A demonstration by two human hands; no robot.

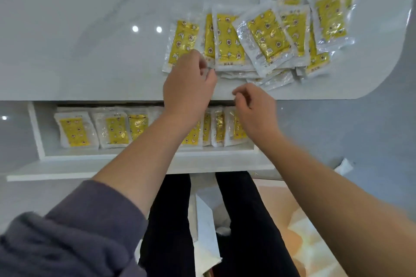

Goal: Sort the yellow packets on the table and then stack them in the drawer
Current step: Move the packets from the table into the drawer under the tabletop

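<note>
Several yellow packets (pixel 267 36) in clear wrapping lie overlapped on the white table (pixel 78 40), toward its right side. Below the table's front edge an open white drawer (pixel 38 132) holds more yellow packets (pixel 75 130), some flat at the left, some standing on edge at the right. My left hand (pixel 189 83) rests at the near edge of the leftmost packets, fingers pinched on a wrapper edge of the packet (pixel 183 41). My right hand (pixel 254 108) hovers over the table's front edge with fingers loosely curled and nothing in it.
The table's right end curves away at the front corner (pixel 382 78). My legs in black trousers (pixel 171 220) stand under the drawer. White objects (pixel 207 220) lie on the floor between and around my feet.
</note>
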